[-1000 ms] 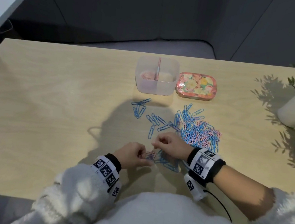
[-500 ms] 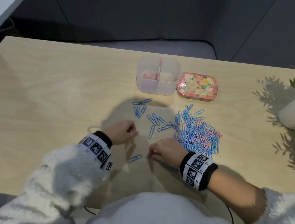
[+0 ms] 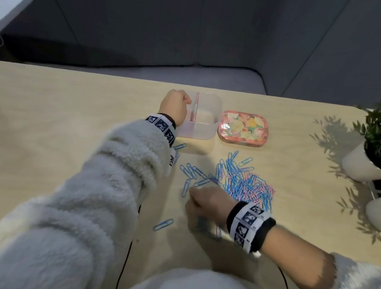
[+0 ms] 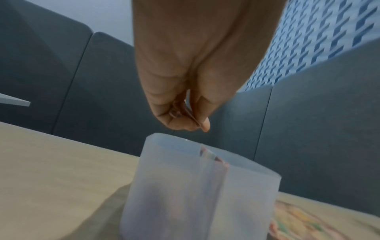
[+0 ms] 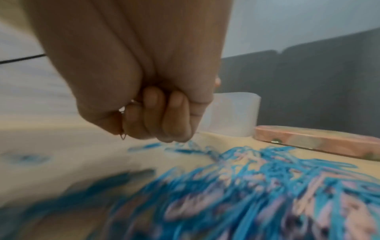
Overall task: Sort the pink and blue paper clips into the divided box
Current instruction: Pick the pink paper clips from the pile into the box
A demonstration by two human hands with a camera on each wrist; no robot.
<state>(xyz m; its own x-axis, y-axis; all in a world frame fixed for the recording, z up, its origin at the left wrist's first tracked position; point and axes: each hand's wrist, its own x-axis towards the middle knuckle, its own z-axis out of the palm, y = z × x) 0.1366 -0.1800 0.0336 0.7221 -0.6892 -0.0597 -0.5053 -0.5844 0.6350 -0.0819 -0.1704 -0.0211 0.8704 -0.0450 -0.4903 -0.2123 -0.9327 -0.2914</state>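
desk [image 3: 43, 126]: we read pale wood-grain, matt, smooth | divided box [image 3: 206, 132]: frosted translucent plastic | paper clips [image 3: 242, 184]: glossy pink/blue coating | tin lid [image 3: 244, 128]: floral print, slight sheen | sleeves [image 3: 81, 203]: fluffy white fleece

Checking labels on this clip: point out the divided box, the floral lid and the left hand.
divided box [image 3: 207, 127]: head view, front wall of its right half.
floral lid [image 3: 244, 128]: head view, middle of its top.
left hand [image 3: 175, 106]: head view, back of the hand, over the box's left half.
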